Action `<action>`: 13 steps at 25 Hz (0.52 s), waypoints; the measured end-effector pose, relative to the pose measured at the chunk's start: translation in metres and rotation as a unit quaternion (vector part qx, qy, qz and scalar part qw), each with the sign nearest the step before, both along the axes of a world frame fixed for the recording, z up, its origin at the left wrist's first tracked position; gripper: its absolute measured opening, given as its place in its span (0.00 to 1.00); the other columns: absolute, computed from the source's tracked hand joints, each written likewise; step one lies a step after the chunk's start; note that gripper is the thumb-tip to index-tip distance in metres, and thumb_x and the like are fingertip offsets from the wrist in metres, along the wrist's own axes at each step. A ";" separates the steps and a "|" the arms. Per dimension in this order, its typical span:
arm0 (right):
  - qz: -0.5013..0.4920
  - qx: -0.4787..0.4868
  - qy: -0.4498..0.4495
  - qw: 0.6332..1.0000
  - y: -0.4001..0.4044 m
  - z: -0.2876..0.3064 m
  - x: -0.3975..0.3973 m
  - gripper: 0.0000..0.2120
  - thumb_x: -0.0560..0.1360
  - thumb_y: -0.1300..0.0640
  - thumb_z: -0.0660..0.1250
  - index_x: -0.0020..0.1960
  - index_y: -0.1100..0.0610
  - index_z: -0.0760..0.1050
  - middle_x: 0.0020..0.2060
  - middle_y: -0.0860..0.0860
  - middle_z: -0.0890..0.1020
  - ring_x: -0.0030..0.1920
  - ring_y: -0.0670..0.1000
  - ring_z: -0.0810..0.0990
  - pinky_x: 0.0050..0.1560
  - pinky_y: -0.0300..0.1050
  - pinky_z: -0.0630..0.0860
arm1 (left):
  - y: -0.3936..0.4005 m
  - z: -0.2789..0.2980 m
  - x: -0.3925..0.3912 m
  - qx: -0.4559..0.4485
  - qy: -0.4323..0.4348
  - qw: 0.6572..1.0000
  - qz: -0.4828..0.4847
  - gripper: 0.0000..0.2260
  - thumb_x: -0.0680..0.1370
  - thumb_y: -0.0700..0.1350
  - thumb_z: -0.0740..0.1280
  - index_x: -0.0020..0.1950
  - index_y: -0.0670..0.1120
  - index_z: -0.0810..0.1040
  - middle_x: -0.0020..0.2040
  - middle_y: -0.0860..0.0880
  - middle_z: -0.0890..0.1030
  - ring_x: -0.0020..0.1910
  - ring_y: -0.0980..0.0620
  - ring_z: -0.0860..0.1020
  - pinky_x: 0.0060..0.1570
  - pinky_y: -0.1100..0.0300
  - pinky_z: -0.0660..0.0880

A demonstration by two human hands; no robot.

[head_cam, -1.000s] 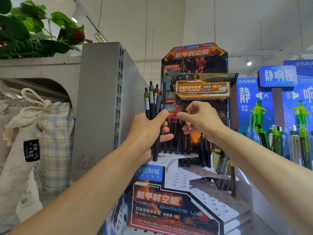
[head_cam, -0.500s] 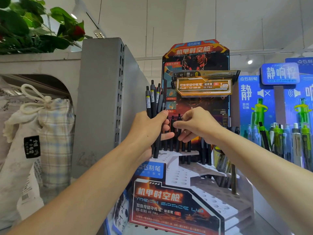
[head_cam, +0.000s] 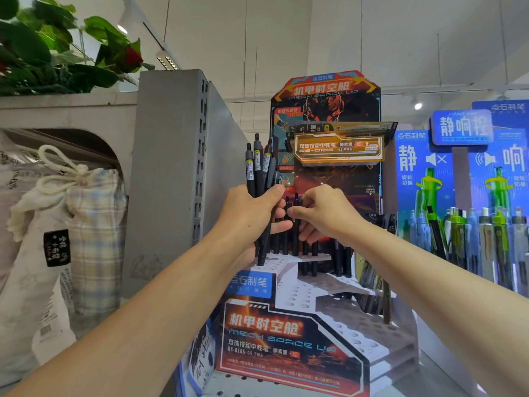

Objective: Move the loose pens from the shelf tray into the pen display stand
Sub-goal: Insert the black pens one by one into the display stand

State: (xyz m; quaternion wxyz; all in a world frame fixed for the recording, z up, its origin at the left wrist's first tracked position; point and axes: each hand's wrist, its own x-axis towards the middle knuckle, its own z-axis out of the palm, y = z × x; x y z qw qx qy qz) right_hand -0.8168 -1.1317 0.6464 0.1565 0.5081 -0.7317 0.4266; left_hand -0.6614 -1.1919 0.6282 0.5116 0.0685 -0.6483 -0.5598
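Head view: at frame centre a bundle of black pens (head_cam: 259,179) is gripped upright by the left hand (head_cam: 252,216), while one pen (head_cam: 296,222) is pinched by the right hand (head_cam: 326,213) and is best lowered straight into a free hole of the pen display stand (head_cam: 300,296)

you get bright, even ceiling spotlights (head_cam: 418,106), soft shadows, sharp centre, wide-angle bending at your frame edges, slight blur far right

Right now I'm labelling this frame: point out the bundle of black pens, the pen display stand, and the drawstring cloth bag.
bundle of black pens (head_cam: 256,170), head view, on a barcode-stickered barrel above the fist.
pen display stand (head_cam: 294,299), head view, on its white holed step.
drawstring cloth bag (head_cam: 94,224), head view, on the plaid fabric.
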 end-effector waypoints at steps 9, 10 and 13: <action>0.063 -0.014 -0.112 0.992 0.002 -0.001 0.000 0.10 0.79 0.61 0.70 0.48 0.70 0.80 0.32 0.60 0.85 0.32 0.57 0.87 0.32 0.49 0.84 | 0.003 0.001 0.003 0.000 0.010 1.000 -0.008 0.07 0.80 0.45 0.70 0.55 0.44 0.81 0.41 0.44 0.82 0.34 0.54 0.81 0.41 0.53 0.84; 0.056 -0.002 -0.115 0.992 0.004 0.000 0.001 0.09 0.79 0.62 0.70 0.48 0.70 0.80 0.32 0.60 0.86 0.32 0.57 0.87 0.32 0.49 0.85 | 0.003 0.002 0.003 0.002 0.010 1.000 -0.011 0.07 0.80 0.45 0.70 0.55 0.44 0.81 0.41 0.44 0.82 0.35 0.54 0.81 0.40 0.54 0.84; 0.029 0.036 -0.102 0.994 0.009 0.003 0.006 0.10 0.79 0.60 0.70 0.48 0.69 0.80 0.33 0.60 0.86 0.32 0.56 0.87 0.33 0.50 0.85 | 0.003 0.003 0.002 0.004 0.011 1.000 -0.015 0.06 0.80 0.44 0.69 0.54 0.44 0.81 0.42 0.44 0.83 0.36 0.53 0.81 0.38 0.56 0.84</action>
